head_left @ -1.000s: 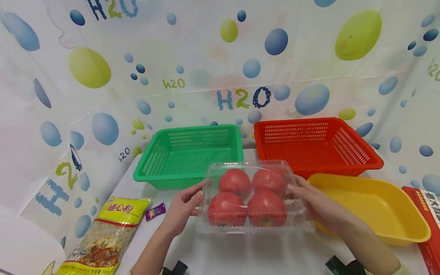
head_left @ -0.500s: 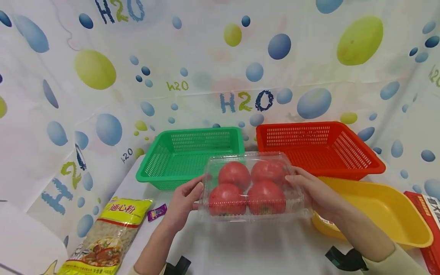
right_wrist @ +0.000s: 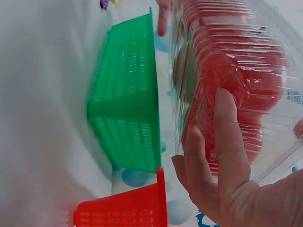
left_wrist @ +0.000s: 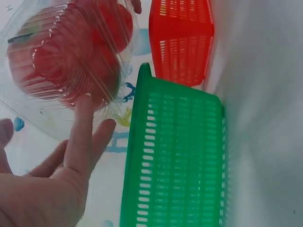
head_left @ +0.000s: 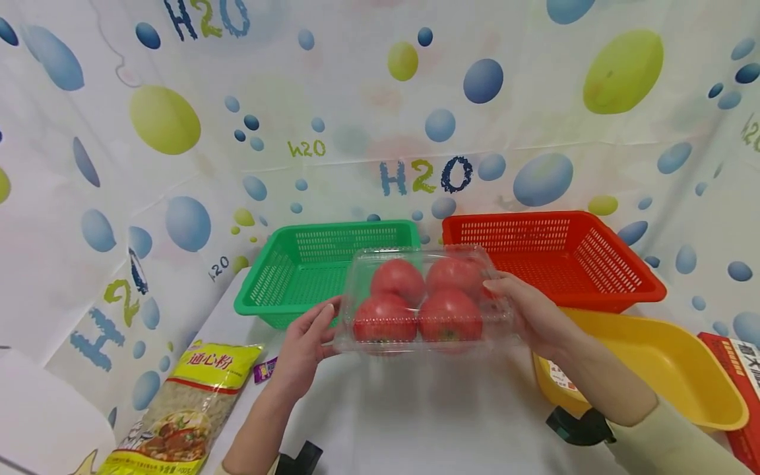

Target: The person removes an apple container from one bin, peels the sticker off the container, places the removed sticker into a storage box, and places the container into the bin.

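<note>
A clear plastic clamshell box (head_left: 355,280) holds several red tomatoes (head_left: 388,320) and hangs above the table, its front tilted toward me. My left hand (head_left: 301,349) grips its left side; in the left wrist view, that hand's fingertips (left_wrist: 84,106) press against the ribbed plastic. On the opposite side, my right hand (head_left: 537,320) holds the box, thumb on top. The right wrist view shows the fingers (right_wrist: 227,113) along the end wall. Behind the box, a green basket (head_left: 252,309) stands at left and a red basket (head_left: 638,289) at right.
A yellow basin (head_left: 647,359) stands at right, partly behind my right forearm, with a red printed package (head_left: 730,363) beside it. On the left lie a macaroni bag (head_left: 190,396) and a small purple packet (head_left: 264,371). A patterned curtain (head_left: 356,86) hangs behind.
Both hands have lifted the box of tomatoes higher and shifted it slightly left. My left hand now covers part of the purple packet. The baskets have stayed in place.
</note>
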`<state>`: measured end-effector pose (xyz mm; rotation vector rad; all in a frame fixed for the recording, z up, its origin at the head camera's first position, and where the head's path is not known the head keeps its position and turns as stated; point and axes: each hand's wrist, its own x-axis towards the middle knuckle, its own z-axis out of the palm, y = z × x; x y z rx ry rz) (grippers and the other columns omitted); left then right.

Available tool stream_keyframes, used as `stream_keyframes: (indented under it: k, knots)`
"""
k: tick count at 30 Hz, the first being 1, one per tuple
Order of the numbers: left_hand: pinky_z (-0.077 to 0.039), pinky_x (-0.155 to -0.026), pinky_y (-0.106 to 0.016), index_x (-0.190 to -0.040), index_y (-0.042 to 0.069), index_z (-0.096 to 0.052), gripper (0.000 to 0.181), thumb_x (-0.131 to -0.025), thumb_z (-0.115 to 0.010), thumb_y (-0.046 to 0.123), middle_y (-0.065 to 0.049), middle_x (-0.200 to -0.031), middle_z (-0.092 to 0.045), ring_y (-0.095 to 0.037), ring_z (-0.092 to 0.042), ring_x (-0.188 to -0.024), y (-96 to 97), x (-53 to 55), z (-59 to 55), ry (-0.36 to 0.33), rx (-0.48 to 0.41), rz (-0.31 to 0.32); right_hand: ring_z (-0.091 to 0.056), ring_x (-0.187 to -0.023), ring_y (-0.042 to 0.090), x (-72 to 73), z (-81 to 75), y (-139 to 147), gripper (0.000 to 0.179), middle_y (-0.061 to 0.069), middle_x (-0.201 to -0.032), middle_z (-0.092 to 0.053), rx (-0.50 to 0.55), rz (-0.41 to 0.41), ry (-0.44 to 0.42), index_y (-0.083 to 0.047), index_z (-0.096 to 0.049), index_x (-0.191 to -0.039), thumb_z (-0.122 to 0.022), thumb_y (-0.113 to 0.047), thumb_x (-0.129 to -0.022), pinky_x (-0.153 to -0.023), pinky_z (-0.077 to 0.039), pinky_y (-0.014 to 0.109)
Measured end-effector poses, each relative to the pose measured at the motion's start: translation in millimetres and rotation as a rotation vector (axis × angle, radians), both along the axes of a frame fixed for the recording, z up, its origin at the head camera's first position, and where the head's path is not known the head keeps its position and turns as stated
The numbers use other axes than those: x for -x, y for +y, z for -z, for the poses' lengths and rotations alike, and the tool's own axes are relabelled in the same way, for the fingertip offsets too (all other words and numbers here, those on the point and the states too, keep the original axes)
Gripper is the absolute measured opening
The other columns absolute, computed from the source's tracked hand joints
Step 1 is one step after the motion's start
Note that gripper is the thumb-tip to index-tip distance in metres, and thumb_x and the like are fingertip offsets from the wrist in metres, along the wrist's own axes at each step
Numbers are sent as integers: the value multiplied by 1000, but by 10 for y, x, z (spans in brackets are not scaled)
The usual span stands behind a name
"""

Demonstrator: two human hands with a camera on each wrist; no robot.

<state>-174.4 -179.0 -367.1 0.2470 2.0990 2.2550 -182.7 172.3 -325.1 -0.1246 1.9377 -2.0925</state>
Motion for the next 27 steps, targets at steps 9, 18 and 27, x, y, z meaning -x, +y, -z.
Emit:
stream_keyframes:
  k: [9, 18, 27]
  knots:
    - [-59, -84, -36, -135, -2, -55, 48, -107, -52, 36, -16, -131, -64, -26, -69, -108, -258, 35, 171, -138, 27, -140, -43, -127, 26, 189, -109, -89, 53, 4, -143, -42, 24, 38, -72, -27, -38, -140, -65, -41, -96, -97, -51, 41]
    - [-58, -88, -34, -140, -5, -46, 54, -107, -50, 38, -15, -130, -65, -23, -70, -106, -501, 165, 339, -245, -93, -251, -42, -130, 26, 447, -172, -228, 57, 1, -144, -43, 77, 106, -56, -27, -40, -142, -70, -39, -95, -98, -51, 38]
    - [-56, -90, -32, -135, 5, -47, 42, -107, -50, 36, -11, -124, -64, -16, -72, -96, -565, 310, 395, -280, -286, -396, -50, -126, 33, 726, -168, -434, 62, 8, -143, -47, 120, 73, -116, -22, -39, -143, -71, -41, -93, -92, -56, 41]
